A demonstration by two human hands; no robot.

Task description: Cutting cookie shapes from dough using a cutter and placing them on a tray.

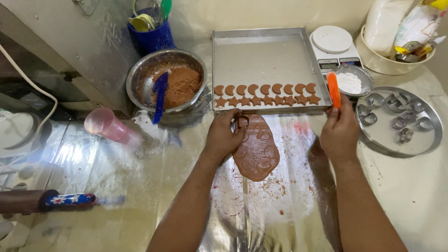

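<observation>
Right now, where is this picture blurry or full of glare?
Head view: the pink cup at left is smeared by motion blur; glare streaks the foil-covered work surface beside it; the rolling pin at the frame edge is soft. The left hand, right hand, dough sheet and baking tray are sharp.

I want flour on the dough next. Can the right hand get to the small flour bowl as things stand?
Probably yes. The right hand is just below the flour bowl with nothing between them, though it already holds an orange tool.
</observation>
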